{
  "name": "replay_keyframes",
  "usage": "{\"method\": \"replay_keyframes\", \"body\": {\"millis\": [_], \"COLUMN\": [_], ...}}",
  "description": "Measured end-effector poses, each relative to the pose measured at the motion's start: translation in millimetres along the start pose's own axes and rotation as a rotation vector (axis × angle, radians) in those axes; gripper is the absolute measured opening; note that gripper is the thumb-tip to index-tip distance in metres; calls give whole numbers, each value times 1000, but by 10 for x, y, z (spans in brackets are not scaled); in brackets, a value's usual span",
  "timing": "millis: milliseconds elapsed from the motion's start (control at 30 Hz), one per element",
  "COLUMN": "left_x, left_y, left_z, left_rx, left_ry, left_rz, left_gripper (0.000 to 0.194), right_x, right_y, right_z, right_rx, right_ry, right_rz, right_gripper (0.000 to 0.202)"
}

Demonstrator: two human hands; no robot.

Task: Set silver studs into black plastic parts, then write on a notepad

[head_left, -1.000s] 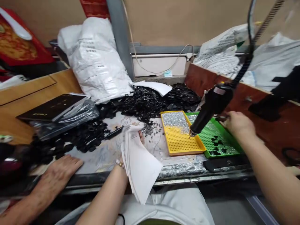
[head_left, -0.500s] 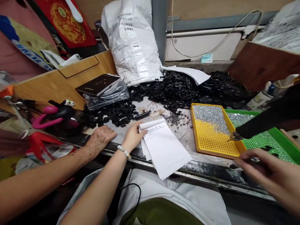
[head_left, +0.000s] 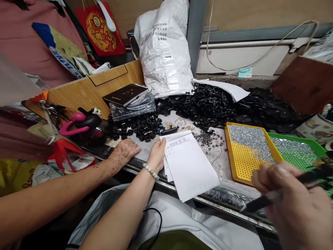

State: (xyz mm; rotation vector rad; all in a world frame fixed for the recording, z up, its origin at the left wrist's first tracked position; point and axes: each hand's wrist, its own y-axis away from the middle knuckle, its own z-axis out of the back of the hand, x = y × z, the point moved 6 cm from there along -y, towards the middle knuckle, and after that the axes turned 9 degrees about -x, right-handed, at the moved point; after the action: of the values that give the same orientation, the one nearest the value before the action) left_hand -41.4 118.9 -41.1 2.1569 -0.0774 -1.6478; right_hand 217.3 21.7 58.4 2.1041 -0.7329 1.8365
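My left hand [head_left: 157, 155], with a beaded bracelet at the wrist, grips the upper left edge of a white notepad [head_left: 194, 166], thumb on top. The pad lies tilted on the table and overhangs its front edge. Its top sheet has a printed heading and a few small pen marks. At the right, my right hand [head_left: 293, 198] is closed around a dark pen-like object [head_left: 256, 205] whose pointed tip faces left. It is blurred, so its exact kind is unclear. This hand is in front of the yellow tray's near right corner.
A co-worker's hand [head_left: 125, 151] rests on the table edge at left. Black parts [head_left: 210, 100] are heaped behind the pad. A yellow tray [head_left: 235, 166] and a green tray [head_left: 312, 142] hold small silvery pieces. A white sack [head_left: 166, 55] stands at the back.
The view has swung left, so things appear further right. My right hand has turned and tightened around the pen-like object. The black tool over the trays has left that spot.
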Motion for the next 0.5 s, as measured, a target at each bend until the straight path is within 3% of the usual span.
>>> {"method": "replay_keyframes", "body": {"millis": [100, 200, 333, 400, 500], "left_x": [-43, -52, -25, -26, 1], "left_y": [90, 169, 160, 156, 228], "left_z": [-9, -11, 4, 10, -26], "left_rx": [70, 134, 143, 137, 181], "left_ry": [50, 63, 70, 77, 85], "left_rz": [48, 90, 92, 64, 70], "left_gripper": [43, 44, 38, 38, 38], "right_x": [-193, -406, -655, -753, -831], "right_y": [75, 128, 208, 244, 266], "right_z": [-466, -747, -1007, -1076, -1087], "right_rx": [131, 274, 453, 466, 371], "right_ry": [-216, -188, -40, 63, 144], "right_rz": [-68, -32, 26, 62, 125], "right_gripper": [36, 25, 35, 34, 29]}}
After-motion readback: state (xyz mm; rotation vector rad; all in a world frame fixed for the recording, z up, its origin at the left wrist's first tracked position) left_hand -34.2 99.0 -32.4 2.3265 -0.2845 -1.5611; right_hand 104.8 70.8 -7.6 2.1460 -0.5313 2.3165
